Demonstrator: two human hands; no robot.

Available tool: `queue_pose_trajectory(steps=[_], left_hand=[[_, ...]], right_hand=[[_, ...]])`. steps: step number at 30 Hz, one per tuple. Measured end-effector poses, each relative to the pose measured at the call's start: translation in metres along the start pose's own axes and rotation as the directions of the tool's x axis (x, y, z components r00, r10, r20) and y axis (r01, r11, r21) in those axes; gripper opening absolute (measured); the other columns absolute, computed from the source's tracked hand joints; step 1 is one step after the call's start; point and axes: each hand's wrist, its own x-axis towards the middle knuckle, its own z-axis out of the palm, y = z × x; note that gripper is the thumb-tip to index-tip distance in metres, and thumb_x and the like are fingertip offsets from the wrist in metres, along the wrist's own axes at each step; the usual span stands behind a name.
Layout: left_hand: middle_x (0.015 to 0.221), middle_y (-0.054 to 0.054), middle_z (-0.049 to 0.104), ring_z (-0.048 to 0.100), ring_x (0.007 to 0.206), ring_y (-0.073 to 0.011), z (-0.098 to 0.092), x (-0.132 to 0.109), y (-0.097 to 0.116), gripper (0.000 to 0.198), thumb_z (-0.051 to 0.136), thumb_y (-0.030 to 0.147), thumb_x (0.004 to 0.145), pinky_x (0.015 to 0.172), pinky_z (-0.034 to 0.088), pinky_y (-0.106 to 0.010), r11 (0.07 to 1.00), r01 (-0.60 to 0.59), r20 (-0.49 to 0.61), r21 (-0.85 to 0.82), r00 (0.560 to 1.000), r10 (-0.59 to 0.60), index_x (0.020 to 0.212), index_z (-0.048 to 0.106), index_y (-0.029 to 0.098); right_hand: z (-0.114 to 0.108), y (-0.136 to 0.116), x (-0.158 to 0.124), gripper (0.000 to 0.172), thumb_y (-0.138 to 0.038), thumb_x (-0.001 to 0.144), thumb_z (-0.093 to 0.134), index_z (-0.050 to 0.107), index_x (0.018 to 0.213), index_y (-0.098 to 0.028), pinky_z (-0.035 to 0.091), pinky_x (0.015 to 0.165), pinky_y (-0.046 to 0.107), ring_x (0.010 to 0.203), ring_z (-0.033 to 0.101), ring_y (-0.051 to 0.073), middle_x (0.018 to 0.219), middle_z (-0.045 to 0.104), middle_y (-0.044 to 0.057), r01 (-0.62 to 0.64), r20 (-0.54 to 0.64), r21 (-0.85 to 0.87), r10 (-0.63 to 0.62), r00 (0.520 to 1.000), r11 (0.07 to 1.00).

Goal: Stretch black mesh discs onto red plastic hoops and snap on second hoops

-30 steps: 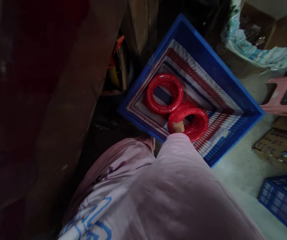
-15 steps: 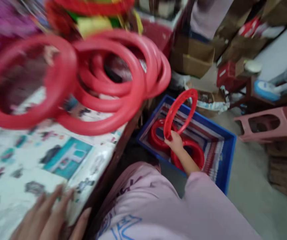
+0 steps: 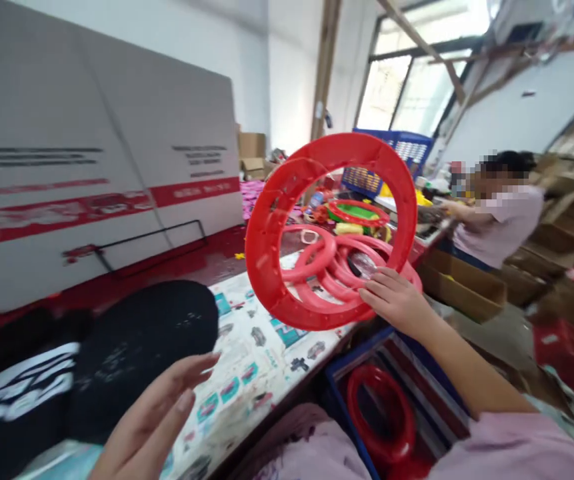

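Observation:
My right hand [image 3: 399, 300] grips a large red plastic ring [image 3: 401, 200] by its lower right edge and holds it up over the table. The ring's hollow inner side faces me. Through its opening several pinker rings [image 3: 311, 267] show, piled on the patterned table cover [image 3: 237, 407]. My left hand [image 3: 157, 413] hovers at the lower left with its fingers apart, holding nothing. Beside it lies a round black fabric piece [image 3: 147, 347]. Another red ring [image 3: 381, 413] rests in the blue crate [image 3: 339, 387] below my right arm.
A big printed carton [image 3: 101, 120] stands along the table's left back. A blue basket [image 3: 407, 147] and a green-and-red round piece [image 3: 357, 213] sit farther back. Another person [image 3: 501, 213] works at the right, near an open cardboard box [image 3: 467, 283].
My right hand has lifted the red ring from above the crate up over the table. My left hand has risen off the table cover. The view has swung up and left.

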Motion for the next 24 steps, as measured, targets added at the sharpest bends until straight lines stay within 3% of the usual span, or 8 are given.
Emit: queue_pose_trajectory(steps=[4, 8, 11, 15, 17, 19, 22, 24], left_hand=[[0.095, -0.005, 0.075, 0.067, 0.098, -0.027, -0.053, 0.031, 0.048, 0.039, 0.066, 0.061, 0.072, 0.082, 0.058, -0.033, 0.904, -0.178, -0.22, -0.388, 0.971, 0.097, 0.087, 0.073, 0.025], [0.091, -0.007, 0.075, 0.067, 0.092, -0.0229, -0.114, 0.07, 0.085, 0.04, 0.048, 0.049, 0.088, 0.085, 0.055, -0.036, 0.802, -0.257, -0.306, -0.539, 0.947, 0.098, 0.088, 0.073, 0.018], [0.099, -0.013, 0.074, 0.068, 0.095, -0.0249, -0.135, 0.088, 0.092, 0.054, 0.036, 0.052, 0.093, 0.087, 0.054, -0.038, 0.826, -0.021, -0.054, -0.563, 0.998, -0.011, 0.095, 0.072, 0.012], [0.079, -0.013, 0.074, 0.068, 0.069, -0.0195, -0.135, 0.1, 0.076, 0.058, 0.04, 0.058, 0.09, 0.063, 0.054, -0.026, 0.926, 0.231, 0.264, -0.3, 0.952, -0.152, 0.094, 0.073, 0.011], [0.077, -0.012, 0.073, 0.067, 0.064, -0.0181, -0.129, 0.103, 0.061, 0.057, 0.046, 0.06, 0.087, 0.056, 0.051, -0.023, 0.926, 0.325, 0.411, -0.192, 0.884, -0.225, 0.095, 0.074, 0.011], [0.079, -0.014, 0.073, 0.067, 0.063, -0.0186, -0.121, 0.104, 0.047, 0.069, 0.041, 0.071, 0.083, 0.052, 0.049, -0.022, 0.896, 0.428, 0.562, -0.119, 0.773, -0.295, 0.096, 0.074, 0.011], [0.078, -0.012, 0.073, 0.067, 0.061, -0.0222, -0.103, 0.101, 0.033, 0.081, 0.04, 0.082, 0.073, 0.05, 0.051, -0.028, 0.815, 0.579, 0.772, 0.023, 0.508, -0.382, 0.106, 0.071, 0.015], [0.077, -0.009, 0.073, 0.067, 0.059, -0.023, -0.09, 0.095, 0.032, 0.069, 0.057, 0.072, 0.073, 0.051, 0.052, -0.031, 0.777, 0.621, 0.839, 0.102, 0.366, -0.403, 0.114, 0.066, 0.018]], right_hand=[[0.028, 0.002, 0.06, 0.021, -0.008, 0.087, 0.052, 0.069, 0.096, -0.016, 0.043, 0.101, 0.045, 0.095, 0.061, 0.022, 0.091, 0.071, 0.007, 0.233, -0.088, -0.018, -0.234, 0.968, 0.972], [0.055, -0.003, 0.109, 0.026, -0.007, 0.087, 0.048, 0.069, 0.097, -0.017, 0.043, 0.099, 0.044, 0.094, 0.061, 0.022, 0.093, 0.072, 0.007, 0.399, -0.101, 0.012, -0.396, 0.913, 0.917], [0.071, -0.004, 0.14, 0.027, -0.007, 0.087, 0.046, 0.069, 0.093, -0.02, 0.046, 0.096, 0.042, 0.092, 0.062, 0.022, 0.092, 0.072, 0.006, 0.512, -0.15, 0.006, -0.505, 0.85, 0.859], [0.09, 0.006, 0.175, 0.03, -0.007, 0.086, 0.045, 0.067, 0.094, -0.025, 0.042, 0.105, 0.046, 0.096, 0.063, 0.022, 0.089, 0.071, 0.005, 0.576, -0.144, 0.127, -0.559, 0.816, 0.808], [0.097, 0.012, 0.192, 0.035, -0.003, 0.083, 0.043, 0.066, 0.095, -0.027, 0.038, 0.111, 0.048, 0.106, 0.062, 0.022, 0.094, 0.071, 0.005, 0.568, -0.16, 0.24, -0.545, 0.823, 0.787], [0.101, 0.016, 0.212, 0.039, -0.001, 0.082, 0.042, 0.064, 0.097, -0.028, 0.035, 0.114, 0.049, 0.114, 0.059, 0.02, 0.102, 0.07, 0.004, 0.599, -0.172, 0.294, -0.576, 0.799, 0.745], [0.106, 0.017, 0.245, 0.04, 0.001, 0.083, 0.04, 0.064, 0.1, -0.027, 0.033, 0.116, 0.049, 0.12, 0.057, 0.019, 0.109, 0.069, 0.003, 0.652, -0.162, 0.33, -0.639, 0.752, 0.683], [0.111, 0.014, 0.268, 0.041, 0.002, 0.084, 0.042, 0.065, 0.102, -0.027, 0.031, 0.118, 0.046, 0.119, 0.059, 0.016, 0.107, 0.071, 0.001, 0.631, -0.137, 0.416, -0.641, 0.756, 0.655]])
